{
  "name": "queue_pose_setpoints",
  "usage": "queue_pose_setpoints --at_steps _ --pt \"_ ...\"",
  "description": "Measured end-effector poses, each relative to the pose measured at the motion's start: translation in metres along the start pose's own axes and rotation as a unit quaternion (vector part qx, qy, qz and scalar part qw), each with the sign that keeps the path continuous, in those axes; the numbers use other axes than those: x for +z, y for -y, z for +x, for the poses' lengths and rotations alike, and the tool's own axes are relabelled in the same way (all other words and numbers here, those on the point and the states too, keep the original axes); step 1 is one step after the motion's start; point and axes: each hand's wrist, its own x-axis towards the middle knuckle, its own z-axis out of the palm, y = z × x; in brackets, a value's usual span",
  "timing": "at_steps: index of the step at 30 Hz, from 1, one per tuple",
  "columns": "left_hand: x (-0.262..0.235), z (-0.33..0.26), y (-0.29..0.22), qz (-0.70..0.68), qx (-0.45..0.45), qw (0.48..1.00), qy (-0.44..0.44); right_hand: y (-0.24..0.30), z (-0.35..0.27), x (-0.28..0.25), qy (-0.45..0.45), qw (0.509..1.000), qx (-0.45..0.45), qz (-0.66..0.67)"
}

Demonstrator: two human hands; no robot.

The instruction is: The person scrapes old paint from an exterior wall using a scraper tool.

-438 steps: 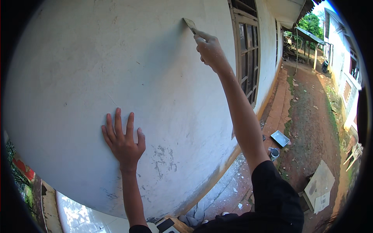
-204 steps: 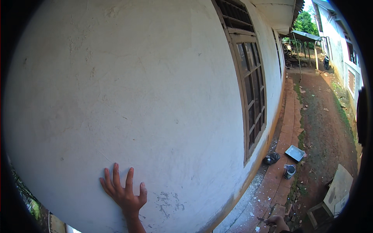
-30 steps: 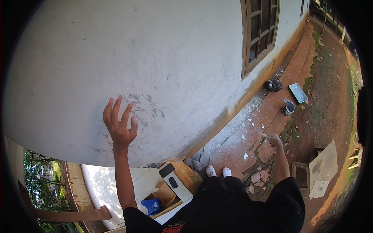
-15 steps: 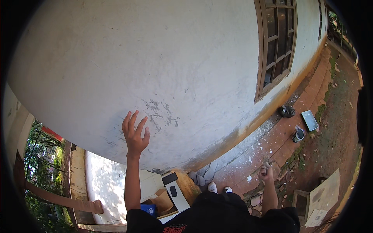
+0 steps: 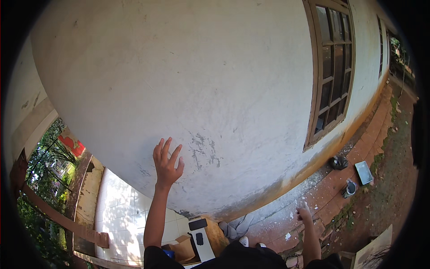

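My left hand (image 5: 168, 165) is raised in front of the white wall (image 5: 251, 89), its fingers spread and nothing in them. Whether the fingertips touch the plaster I cannot tell. Just right of that hand, grey scraped patches (image 5: 204, 150) mark the paint. My right hand (image 5: 304, 213) hangs lower, at the right, over the brick-red paving, with its fingers curled. Anything inside its grip is too small or hidden to make out.
A brown-framed window (image 5: 333, 67) is set in the wall at right. Along its foot are a black plastic bag (image 5: 338, 162), a grey tray (image 5: 364, 172) and a small bucket (image 5: 349, 189). White flakes litter the paving (image 5: 286, 224). Two dark phone-like objects (image 5: 198, 223) and a cardboard box (image 5: 182, 248) lie lower left.
The view has tilted up and swung left, so the wall and window sit lower and further right. My left hand stays spread by the wall; my right hand has turned, fingers still curled.
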Motion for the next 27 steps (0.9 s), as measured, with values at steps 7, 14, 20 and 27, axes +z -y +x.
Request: queue_pose_setpoints --at_steps 7,14,20,27 --pt "-0.008 0.053 0.042 0.167 -0.035 0.980 -0.100 0.203 -0.111 0.111 0.117 0.939 -0.275 0.171" --pt "0.033 0.135 0.017 0.169 -0.152 0.966 -0.122 0.288 -0.175 0.193 0.252 0.898 -0.327 0.149" --pt "0.058 0.150 -0.066 -0.129 0.129 0.982 0.046 0.285 -0.190 0.228 0.243 0.903 -0.303 0.186" --pt "-0.010 0.137 0.028 0.029 -0.010 0.987 -0.160 0.336 -0.267 0.226 0.163 0.880 -0.442 0.061"
